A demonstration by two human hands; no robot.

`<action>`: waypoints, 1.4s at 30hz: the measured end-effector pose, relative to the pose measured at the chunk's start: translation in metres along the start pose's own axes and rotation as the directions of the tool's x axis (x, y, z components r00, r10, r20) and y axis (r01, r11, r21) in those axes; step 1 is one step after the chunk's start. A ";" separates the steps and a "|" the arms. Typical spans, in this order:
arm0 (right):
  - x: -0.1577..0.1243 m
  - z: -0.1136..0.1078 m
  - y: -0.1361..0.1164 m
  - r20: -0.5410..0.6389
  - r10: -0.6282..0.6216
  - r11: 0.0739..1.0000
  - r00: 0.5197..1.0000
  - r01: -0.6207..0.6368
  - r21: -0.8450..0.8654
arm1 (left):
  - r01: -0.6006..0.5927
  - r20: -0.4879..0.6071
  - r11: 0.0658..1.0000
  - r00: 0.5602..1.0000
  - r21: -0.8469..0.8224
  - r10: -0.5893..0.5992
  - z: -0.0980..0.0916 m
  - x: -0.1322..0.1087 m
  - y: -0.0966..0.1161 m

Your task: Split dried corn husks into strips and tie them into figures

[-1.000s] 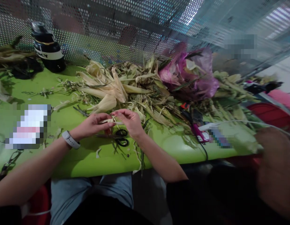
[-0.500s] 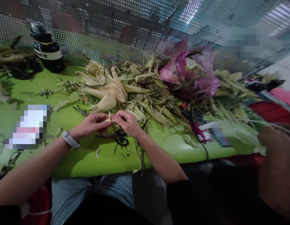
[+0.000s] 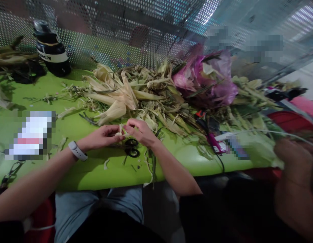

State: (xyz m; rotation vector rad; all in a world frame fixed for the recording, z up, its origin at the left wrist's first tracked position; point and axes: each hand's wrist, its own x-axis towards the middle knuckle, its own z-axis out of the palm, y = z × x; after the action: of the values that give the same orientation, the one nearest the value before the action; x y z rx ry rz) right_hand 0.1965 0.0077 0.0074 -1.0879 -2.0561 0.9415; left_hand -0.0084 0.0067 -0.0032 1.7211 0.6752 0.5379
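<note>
Left hand (image 3: pixel 105 135) and right hand (image 3: pixel 140 132) pinch a pale corn-husk strip (image 3: pixel 120 129), likely light, pliable, tearable; best gripped mid-length.

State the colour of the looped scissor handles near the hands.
The looped scissor handles are black; best in the head view.

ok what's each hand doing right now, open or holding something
Left hand: closed, pinching a pale strip.
Right hand: curled in at the same pale strip; whether it grips it cannot be told.
</note>
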 end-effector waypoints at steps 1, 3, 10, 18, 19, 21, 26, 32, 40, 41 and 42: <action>0.000 0.001 -0.001 -0.004 -0.018 1.000 1.000 0.018 -0.022 | 0.000 -0.002 1.000 1.000 0.004 0.000 0.001 0.000 -0.001; 0.000 0.003 0.000 -0.006 -0.045 0.996 0.999 0.045 -0.078 | -0.003 -0.007 1.000 1.000 0.021 0.003 0.003 0.001 -0.006; 0.003 0.013 0.002 0.094 -0.146 0.972 0.985 0.161 -0.169 | -0.020 0.061 0.998 0.998 0.063 0.016 0.004 0.003 -0.014; 0.004 0.019 -0.001 0.026 -0.195 0.959 0.980 0.196 -0.203 | 0.027 0.114 1.000 0.993 -0.013 -0.025 0.003 0.000 -0.006; 0.003 0.016 0.000 -0.010 -0.192 0.963 0.981 0.186 -0.196 | 0.070 0.088 0.995 0.994 -0.073 -0.064 0.004 0.000 -0.005; -0.001 0.009 -0.001 -0.214 -0.214 0.965 0.953 0.172 -0.196 | 0.134 -0.006 0.972 0.990 -0.195 -0.138 0.005 0.000 -0.004; -0.012 0.000 -0.007 -0.631 -0.231 0.972 0.741 0.143 -0.187 | -0.012 -0.307 0.890 0.941 -0.457 -0.145 0.004 0.005 -0.007; -0.005 0.034 -0.004 -0.047 0.070 0.995 0.996 -0.066 0.074 | -0.156 -0.421 0.802 0.898 -0.577 -0.128 0.007 0.008 -0.007; 0.000 0.046 0.007 0.209 0.113 0.868 0.971 -0.199 0.455 | -0.159 -0.454 0.782 0.874 -0.603 -0.173 0.007 0.006 -0.002; 0.000 0.045 0.007 0.234 0.107 0.869 0.966 -0.205 0.451 | -0.164 -0.461 0.781 0.871 -0.603 -0.172 0.006 0.006 -0.003; 0.000 0.044 0.007 0.251 0.103 0.872 0.962 -0.209 0.443 | -0.173 -0.467 0.780 0.868 -0.601 -0.168 0.006 0.006 -0.003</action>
State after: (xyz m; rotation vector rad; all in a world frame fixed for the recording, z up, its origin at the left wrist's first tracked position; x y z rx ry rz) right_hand 0.1650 -0.0028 -0.0227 -0.9249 -1.7780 1.6072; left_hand -0.0003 0.0073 -0.0073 0.9357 0.7411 1.1030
